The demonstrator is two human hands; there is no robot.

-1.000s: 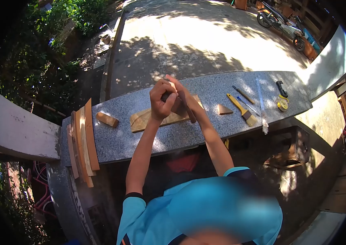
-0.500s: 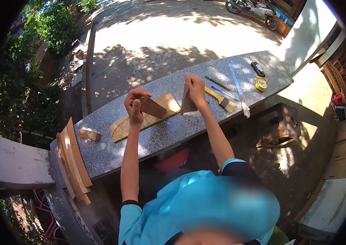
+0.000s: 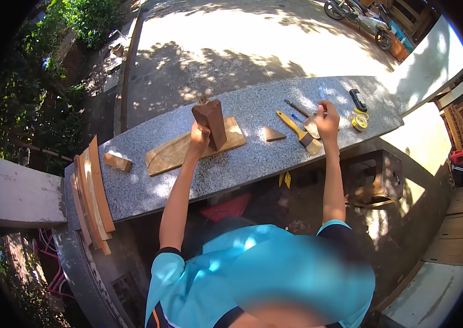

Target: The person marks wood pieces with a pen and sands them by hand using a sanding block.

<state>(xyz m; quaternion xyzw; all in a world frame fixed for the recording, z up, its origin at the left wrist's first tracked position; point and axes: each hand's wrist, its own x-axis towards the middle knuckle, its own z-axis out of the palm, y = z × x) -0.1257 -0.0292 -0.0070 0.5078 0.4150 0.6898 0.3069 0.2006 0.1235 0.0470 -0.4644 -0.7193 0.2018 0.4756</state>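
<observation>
My left hand [image 3: 199, 139] is closed round a folded brown sheet that looks like sandpaper [image 3: 213, 123], held up over the wooden board [image 3: 187, 148] on the stone counter. A smaller folded brown piece [image 3: 273, 134] lies on the counter between my hands. My right hand [image 3: 328, 121] is over the counter's right part with its fingers curled in; what they hold, if anything, I cannot make out. Close by its left side is a pale tan piece [image 3: 312, 126], and the paintbrush [image 3: 299, 133] with a yellow handle lies next to that.
A small wood block [image 3: 117, 162] and several curved wood strips [image 3: 94, 188] lie at the counter's left end. To the right are a black object [image 3: 357, 100] and a yellow tape roll [image 3: 359, 121]. A stool [image 3: 379, 177] stands below the counter; a motorbike [image 3: 360, 19] is farther off.
My right hand has moved right, toward the tools, and a small brown piece now lies on the counter. My left hand has lifted and turned its brown sheet. The view has shifted slightly.
</observation>
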